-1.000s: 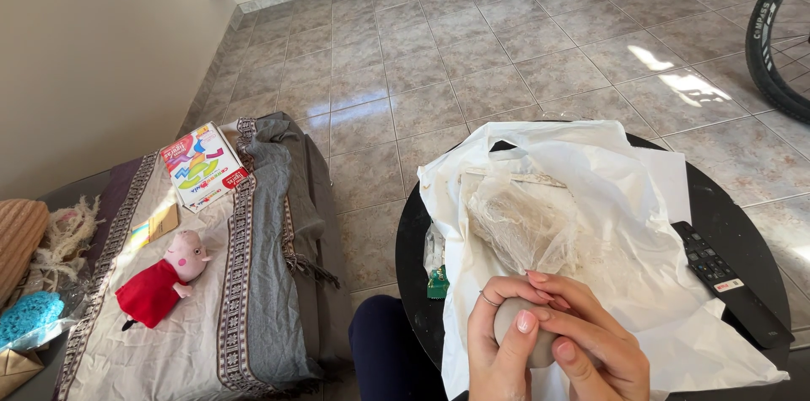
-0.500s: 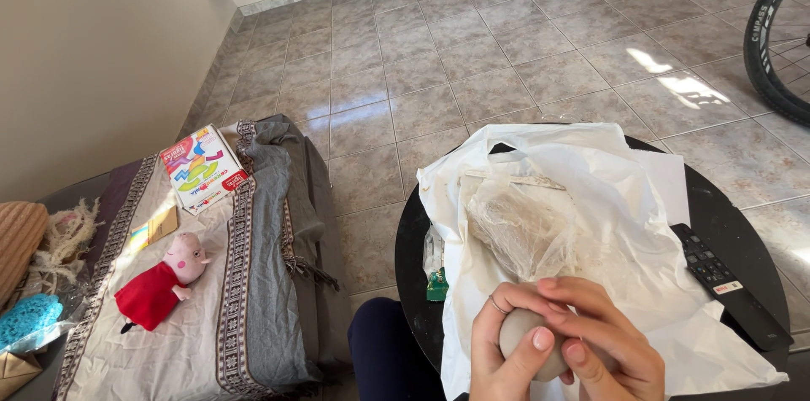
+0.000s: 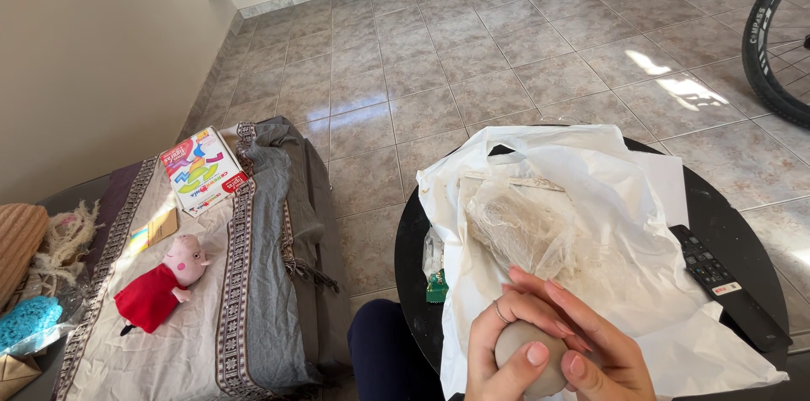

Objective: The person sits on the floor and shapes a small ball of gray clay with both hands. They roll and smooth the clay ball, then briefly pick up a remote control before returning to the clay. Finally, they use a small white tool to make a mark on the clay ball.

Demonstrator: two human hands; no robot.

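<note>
- Broadly, a round black table (image 3: pixel 726 224) stood at the near right, draped with a crumpled white plastic sheet (image 3: pixel 624 224).
- Near its front edge, a grey clay ball (image 3: pixel 527 359) sat cupped between both hands, above the sheet.
- The left hand (image 3: pixel 498 350) was closed around the ball's left side, thumb pressed on top.
- The right hand (image 3: pixel 603 355) wrapped its right side.
- The ball looked soft, dense and slightly tacky, probably easily dented; broad palm contact seemed the safest hold.

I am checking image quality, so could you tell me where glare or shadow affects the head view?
Head view: sunlight glares off the floor tiles at upper right; the white plastic bag is bright but legible; both hands around the clay ball are sharp.
</note>
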